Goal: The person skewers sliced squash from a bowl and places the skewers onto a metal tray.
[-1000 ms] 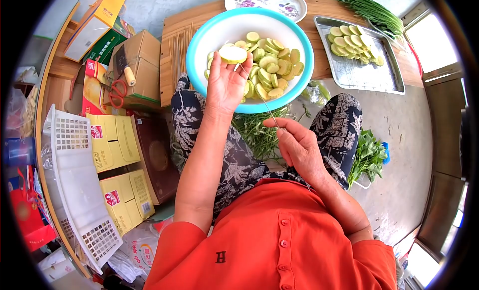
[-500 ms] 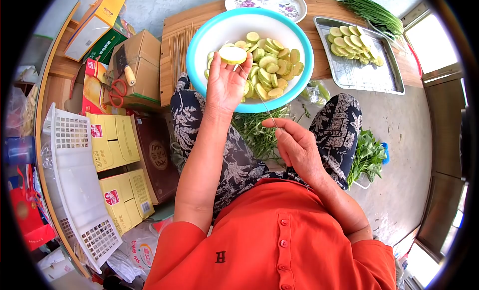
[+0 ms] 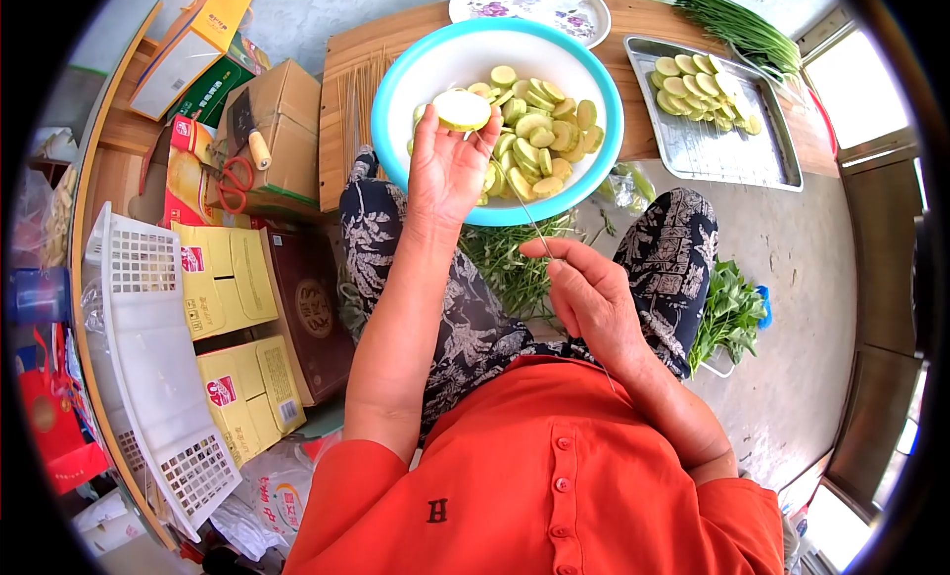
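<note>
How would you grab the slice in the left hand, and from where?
I'd pinch the slice by its far edge, across its flat faces, coming from the far side, over the basin. The left hand holds it from the near side, leaving that edge clear, and the thin skewer points in from the near right.

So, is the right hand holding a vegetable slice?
No, the right hand pinches a thin stick, while the left hand holds a slice.
</note>
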{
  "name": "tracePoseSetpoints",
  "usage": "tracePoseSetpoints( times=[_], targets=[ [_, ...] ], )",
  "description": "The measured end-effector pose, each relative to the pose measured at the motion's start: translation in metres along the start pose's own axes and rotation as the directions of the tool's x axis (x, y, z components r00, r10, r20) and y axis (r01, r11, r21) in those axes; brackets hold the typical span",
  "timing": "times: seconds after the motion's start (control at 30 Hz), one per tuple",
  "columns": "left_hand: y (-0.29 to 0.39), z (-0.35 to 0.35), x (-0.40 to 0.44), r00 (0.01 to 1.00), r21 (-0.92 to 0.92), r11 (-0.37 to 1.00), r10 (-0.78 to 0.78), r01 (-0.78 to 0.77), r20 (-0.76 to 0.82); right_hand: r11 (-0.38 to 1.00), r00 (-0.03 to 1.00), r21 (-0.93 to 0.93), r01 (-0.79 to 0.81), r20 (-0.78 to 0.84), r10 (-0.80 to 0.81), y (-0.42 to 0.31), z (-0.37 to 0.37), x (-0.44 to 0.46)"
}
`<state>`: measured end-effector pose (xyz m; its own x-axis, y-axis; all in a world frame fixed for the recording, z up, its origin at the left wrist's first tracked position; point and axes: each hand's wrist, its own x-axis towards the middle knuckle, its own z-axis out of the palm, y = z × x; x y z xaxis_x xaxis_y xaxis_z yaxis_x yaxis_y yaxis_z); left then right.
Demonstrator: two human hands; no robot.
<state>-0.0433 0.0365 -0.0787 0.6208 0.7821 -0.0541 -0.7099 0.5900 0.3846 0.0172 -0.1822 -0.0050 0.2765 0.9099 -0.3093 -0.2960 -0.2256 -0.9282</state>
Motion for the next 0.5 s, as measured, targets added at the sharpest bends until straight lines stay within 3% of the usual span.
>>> tracePoseSetpoints(
  times=[0.5],
  targets=[
    [0.0019, 0.004, -0.0028, 0.998, -0.014, 1.0, -0.015, 0.016, 0.066, 0.998, 0.999, 0.049, 0.026, -0.026, -0.025, -0.0004, 0.0092, 0.0039]
  ],
)
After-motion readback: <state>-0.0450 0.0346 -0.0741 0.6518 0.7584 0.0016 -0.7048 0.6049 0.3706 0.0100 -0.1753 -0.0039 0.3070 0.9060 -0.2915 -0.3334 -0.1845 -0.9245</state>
